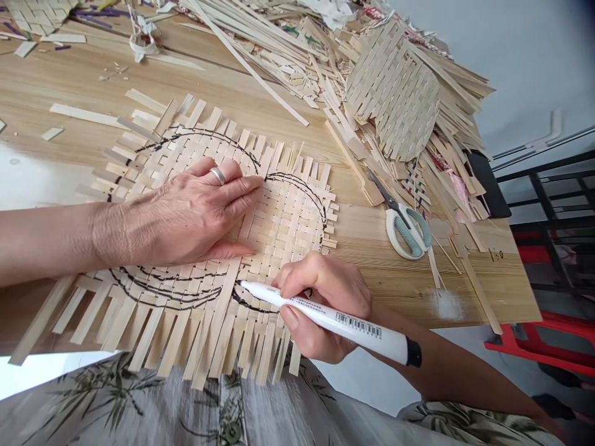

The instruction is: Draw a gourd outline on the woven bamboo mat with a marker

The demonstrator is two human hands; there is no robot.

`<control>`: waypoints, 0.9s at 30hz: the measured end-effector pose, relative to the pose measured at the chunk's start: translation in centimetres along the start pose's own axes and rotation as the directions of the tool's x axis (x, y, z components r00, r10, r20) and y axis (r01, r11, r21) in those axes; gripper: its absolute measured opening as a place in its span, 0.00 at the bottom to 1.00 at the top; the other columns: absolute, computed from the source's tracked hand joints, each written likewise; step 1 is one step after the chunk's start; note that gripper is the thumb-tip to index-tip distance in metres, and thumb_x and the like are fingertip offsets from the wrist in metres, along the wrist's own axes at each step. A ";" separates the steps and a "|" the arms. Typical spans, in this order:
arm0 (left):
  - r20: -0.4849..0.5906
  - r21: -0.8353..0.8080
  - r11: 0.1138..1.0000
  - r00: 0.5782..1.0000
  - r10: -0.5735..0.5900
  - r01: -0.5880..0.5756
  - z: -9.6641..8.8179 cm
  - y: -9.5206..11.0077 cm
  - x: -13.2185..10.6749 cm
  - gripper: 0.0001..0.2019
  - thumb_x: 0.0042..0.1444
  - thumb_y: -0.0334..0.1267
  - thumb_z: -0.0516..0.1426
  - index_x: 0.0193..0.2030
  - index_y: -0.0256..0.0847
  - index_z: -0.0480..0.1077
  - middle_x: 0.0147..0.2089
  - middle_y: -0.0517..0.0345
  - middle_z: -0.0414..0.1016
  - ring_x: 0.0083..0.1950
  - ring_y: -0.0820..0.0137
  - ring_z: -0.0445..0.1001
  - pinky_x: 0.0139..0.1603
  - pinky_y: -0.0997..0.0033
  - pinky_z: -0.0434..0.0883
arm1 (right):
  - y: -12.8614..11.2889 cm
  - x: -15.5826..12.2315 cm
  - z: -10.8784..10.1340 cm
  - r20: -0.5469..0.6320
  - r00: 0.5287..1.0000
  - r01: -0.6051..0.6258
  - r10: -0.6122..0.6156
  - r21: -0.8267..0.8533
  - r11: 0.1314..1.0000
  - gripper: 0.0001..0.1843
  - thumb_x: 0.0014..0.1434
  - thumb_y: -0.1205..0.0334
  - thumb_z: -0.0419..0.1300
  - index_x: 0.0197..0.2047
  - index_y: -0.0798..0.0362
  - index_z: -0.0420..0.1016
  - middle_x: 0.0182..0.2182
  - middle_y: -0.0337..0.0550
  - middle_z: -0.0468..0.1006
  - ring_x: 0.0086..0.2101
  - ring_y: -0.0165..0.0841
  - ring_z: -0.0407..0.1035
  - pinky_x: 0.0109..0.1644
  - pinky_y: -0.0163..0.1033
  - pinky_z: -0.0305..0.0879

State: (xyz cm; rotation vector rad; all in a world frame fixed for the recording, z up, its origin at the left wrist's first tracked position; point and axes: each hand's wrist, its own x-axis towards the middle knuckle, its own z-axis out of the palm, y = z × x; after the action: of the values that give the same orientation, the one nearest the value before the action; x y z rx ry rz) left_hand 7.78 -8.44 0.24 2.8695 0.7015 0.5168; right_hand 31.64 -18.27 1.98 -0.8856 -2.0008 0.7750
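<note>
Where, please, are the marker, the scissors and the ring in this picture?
marker (pixel 334 322), head view, on its white barrel near the barcode.
scissors (pixel 396 212), head view, where the blades meet the handles.
ring (pixel 217 176), head view, on the silver band.

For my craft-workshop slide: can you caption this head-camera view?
Left hand flat on a woven strip mat; right hand marks a black outline with a white marker.
</note>
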 end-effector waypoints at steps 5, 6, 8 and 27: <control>0.043 -0.030 0.999 0.998 -0.040 0.041 -0.1 0.1 0.1 0.37 0.67 0.60 0.56 0.74 0.36 0.62 0.72 0.38 0.65 0.69 0.38 0.65 0.66 0.33 0.65 | 0.3 0.0 0.3 -0.019 0.998 0.066 -0.065 0.065 0.996 0.11 0.53 0.71 0.56 0.38 0.46 0.63 0.22 0.29 0.62 0.16 0.29 0.65 0.17 0.38 0.62; 0.071 -0.021 0.998 0.996 -0.052 0.053 -0.2 0.1 0.1 0.37 0.66 0.60 0.56 0.73 0.36 0.62 0.72 0.38 0.65 0.69 0.38 0.65 0.66 0.33 0.64 | 0.3 0.0 0.3 -0.019 0.997 0.071 -0.070 0.087 0.994 0.11 0.53 0.71 0.56 0.38 0.46 0.63 0.23 0.29 0.61 0.16 0.28 0.63 0.16 0.38 0.60; 0.109 -0.010 0.998 0.992 -0.065 0.066 -0.2 0.1 0.2 0.37 0.66 0.60 0.55 0.73 0.36 0.62 0.73 0.38 0.64 0.69 0.38 0.64 0.67 0.34 0.63 | 0.4 0.0 0.4 -0.016 0.997 0.079 -0.077 0.124 0.989 0.12 0.53 0.72 0.56 0.38 0.47 0.63 0.23 0.29 0.59 0.16 0.26 0.61 0.16 0.37 0.57; 0.101 -0.001 0.999 0.994 -0.052 0.052 -0.6 0.4 0.5 0.36 0.67 0.58 0.54 0.72 0.33 0.63 0.73 0.37 0.64 0.69 0.37 0.65 0.67 0.32 0.63 | 0.8 0.0 0.4 -0.015 0.997 0.076 -0.074 0.116 0.990 0.13 0.53 0.73 0.56 0.40 0.47 0.64 0.24 0.30 0.62 0.16 0.26 0.59 0.17 0.38 0.55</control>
State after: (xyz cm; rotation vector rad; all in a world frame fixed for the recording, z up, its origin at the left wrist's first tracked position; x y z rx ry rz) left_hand 8.17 -8.55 1.07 2.8418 0.7553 0.3628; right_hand 31.52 -17.95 1.15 -0.7415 -1.9467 0.8335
